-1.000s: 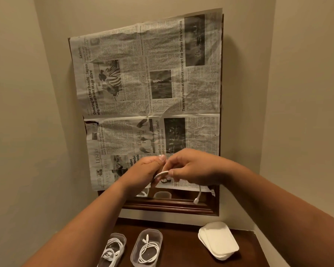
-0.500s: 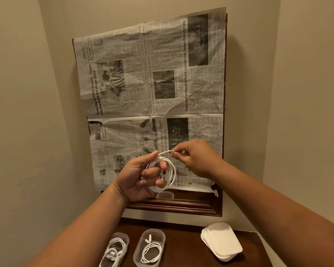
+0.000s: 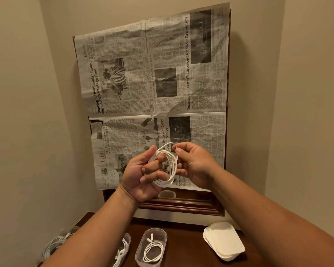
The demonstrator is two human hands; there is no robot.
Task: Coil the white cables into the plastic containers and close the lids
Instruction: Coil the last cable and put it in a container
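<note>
White charging cable [image 3: 170,170], wound into a loose coil, hangs at the centre of the frame, above the dark wooden table [image 3: 183,239]. The left hand [image 3: 141,176] grips the coil, fingers curled through its loops; the right hand [image 3: 196,166] pinches the top strand between thumb and forefinger. At lower centre a clear plastic container [image 3: 156,229] holds a second coiled white cable [image 3: 152,249]; a stack of white lids [image 3: 224,240] lies lower right.
</note>
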